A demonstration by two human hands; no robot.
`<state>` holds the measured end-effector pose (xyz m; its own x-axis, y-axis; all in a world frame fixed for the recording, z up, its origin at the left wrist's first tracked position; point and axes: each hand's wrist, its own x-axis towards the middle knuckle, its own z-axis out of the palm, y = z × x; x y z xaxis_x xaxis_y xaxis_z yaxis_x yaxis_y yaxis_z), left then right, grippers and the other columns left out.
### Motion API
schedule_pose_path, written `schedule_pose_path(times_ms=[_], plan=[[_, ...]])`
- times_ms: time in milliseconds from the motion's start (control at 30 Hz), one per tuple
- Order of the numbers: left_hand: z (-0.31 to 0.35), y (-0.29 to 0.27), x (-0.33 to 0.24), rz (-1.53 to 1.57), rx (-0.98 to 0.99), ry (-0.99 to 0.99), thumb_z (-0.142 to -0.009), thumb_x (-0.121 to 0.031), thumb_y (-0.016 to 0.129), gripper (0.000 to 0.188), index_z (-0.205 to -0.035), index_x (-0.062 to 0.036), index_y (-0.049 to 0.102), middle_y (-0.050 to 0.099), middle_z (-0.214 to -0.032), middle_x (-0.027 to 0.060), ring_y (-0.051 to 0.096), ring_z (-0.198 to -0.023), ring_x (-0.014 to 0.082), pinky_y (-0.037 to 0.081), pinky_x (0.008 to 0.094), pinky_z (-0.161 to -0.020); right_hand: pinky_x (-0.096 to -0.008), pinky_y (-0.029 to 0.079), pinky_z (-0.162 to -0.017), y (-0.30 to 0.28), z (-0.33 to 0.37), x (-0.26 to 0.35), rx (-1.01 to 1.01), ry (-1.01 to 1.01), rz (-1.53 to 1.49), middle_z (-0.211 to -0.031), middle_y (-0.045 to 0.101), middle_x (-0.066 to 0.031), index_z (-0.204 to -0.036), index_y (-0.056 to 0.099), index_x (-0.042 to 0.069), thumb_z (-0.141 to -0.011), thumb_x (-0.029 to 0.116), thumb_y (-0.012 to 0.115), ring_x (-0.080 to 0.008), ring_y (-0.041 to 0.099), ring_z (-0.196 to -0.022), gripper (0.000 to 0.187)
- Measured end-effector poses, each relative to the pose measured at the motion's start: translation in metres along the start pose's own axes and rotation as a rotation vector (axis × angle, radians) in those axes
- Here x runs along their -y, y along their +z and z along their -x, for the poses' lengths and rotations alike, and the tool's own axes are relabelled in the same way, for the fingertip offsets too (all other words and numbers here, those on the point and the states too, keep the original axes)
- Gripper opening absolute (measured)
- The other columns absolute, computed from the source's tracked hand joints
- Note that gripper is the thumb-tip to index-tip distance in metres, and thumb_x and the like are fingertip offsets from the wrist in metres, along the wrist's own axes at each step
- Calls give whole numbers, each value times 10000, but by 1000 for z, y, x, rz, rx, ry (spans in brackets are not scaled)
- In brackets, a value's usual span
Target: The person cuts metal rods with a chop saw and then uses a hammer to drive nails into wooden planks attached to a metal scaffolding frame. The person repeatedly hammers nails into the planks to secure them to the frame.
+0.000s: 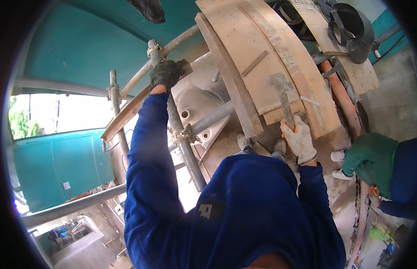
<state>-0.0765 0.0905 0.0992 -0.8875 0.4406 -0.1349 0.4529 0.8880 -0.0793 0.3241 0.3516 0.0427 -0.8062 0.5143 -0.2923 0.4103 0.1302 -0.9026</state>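
My left hand [166,74], in a dark glove, is closed over the upper part of a rusty steel angle bar [132,107]. The bar slants down to the left, beside an upright scaffold pipe [184,150]. My right hand [300,141] wears a whitish work glove and grips a worn hammer [285,101] by its handle. The hammer's head lies over a plywood board [249,49]. A loose narrow metal strip [254,63] rests on the same board, and a small pale strip [310,101] sits to the right of the hammer.
A rusty steel beam [228,76] edges the boards. A clamp [182,134] joins scaffold pipes near my left arm. A black welding mask [352,31] sits on planks at the upper right. Another person [379,166] bends down at the right. Green panels [65,166] stand at the left.
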Motion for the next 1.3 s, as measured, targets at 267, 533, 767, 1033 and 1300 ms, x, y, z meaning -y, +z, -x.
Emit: schedule_pose_path(times_ms=[267,533,767,1033,1300], plan=[[-16,6,11,61,-59,105,-987,-577,461,561,-961,-103,762,727,-912,197,699,-898,387,530,495,-823,-451,515,-714,1,-27,-5,-2,-70,252,-854,670,-201,-987,655,15,-926,266,671,-354,666,-788,258],[0,22,22,248,-222,252,-984,-505,539,471,-882,-74,695,698,-849,198,677,-865,395,517,494,-776,-518,504,-933,15,-148,22,-249,-335,954,-1180,627,-295,-1232,613,9,-920,366,652,-461,621,-1076,477],[32,27,88,596,-363,-112,-957,-449,624,400,-957,-61,720,698,-840,191,673,-814,399,505,493,-756,-515,535,-795,41,-145,42,-307,-380,1248,-1062,648,-259,-1227,625,117,-898,424,659,-434,655,-936,452],[17,79,99,364,-492,-449,-929,-561,576,475,-1083,-153,761,729,-1059,149,673,-1012,352,469,501,-907,-463,525,-928,99,-166,124,26,-553,426,-1288,627,-249,-1323,608,12,-999,414,599,-338,624,-1169,516],[16,46,93,420,-345,-605,-971,-478,460,459,-964,-142,772,765,-934,121,723,-910,293,453,466,-861,-321,572,-729,302,-221,190,601,-499,-494,-865,675,-60,-1338,567,-43,-1081,396,476,-127,603,-719,517]])
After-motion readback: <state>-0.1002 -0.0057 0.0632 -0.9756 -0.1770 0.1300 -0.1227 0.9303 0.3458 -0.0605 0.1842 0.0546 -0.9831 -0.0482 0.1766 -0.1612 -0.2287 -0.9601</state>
